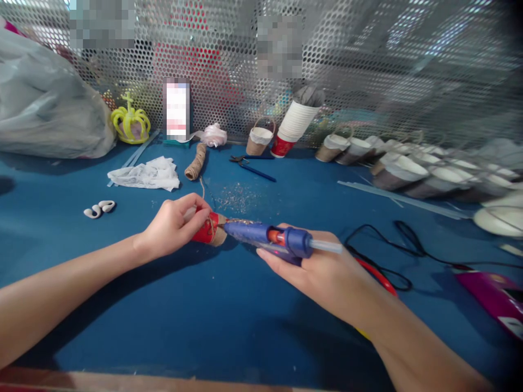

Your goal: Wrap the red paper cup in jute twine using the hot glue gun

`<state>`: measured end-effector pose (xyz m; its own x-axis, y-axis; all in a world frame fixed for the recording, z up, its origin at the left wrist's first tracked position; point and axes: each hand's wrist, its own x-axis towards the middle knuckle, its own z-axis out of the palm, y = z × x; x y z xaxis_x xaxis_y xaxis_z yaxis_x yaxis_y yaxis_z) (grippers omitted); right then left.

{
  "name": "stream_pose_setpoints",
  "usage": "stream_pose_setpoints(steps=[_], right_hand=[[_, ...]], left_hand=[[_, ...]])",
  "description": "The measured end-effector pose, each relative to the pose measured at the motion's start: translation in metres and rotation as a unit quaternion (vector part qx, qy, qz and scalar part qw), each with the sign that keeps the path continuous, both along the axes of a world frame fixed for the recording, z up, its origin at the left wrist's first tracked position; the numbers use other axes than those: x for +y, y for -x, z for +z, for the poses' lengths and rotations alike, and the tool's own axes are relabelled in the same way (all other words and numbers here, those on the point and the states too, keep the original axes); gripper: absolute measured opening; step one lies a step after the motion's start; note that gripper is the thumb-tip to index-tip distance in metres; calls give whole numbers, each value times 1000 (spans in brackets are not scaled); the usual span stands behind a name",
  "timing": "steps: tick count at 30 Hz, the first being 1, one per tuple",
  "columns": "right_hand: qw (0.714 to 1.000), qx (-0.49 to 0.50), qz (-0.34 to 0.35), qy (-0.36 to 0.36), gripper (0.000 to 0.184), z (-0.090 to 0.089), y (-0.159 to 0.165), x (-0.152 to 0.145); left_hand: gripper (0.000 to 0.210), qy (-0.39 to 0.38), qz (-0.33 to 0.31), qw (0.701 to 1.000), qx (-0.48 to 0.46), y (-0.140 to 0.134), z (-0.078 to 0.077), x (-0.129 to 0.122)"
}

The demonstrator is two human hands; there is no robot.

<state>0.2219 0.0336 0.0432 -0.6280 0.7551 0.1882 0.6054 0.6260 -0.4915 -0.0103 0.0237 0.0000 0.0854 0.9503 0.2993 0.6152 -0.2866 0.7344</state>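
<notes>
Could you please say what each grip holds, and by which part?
Right grip: the glue gun, beneath its rear half. Left grip: the red cup, at the end away from the gun.

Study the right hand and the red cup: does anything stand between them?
Yes: the blue glue gun, held in the right hand, spans the gap to the red cup, its nozzle at the brown band; contact is unclear. Nothing else visible stands between.

Smooth plastic glue gun [261,234]; red paper cup [201,234]; rough twine [196,163]
</notes>
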Motion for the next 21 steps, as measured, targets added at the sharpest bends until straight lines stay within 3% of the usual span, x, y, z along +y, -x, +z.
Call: stream_pose_setpoints(steps=[8, 21], right_hand=[[999, -17, -22, -29, 18, 4, 3, 7], [998, -48, 6, -34, 21, 9, 3, 5]], left_hand=[[17, -42, -29, 999, 17, 1, -3, -2], [15, -57, -45, 997, 17, 2, -4, -2]])
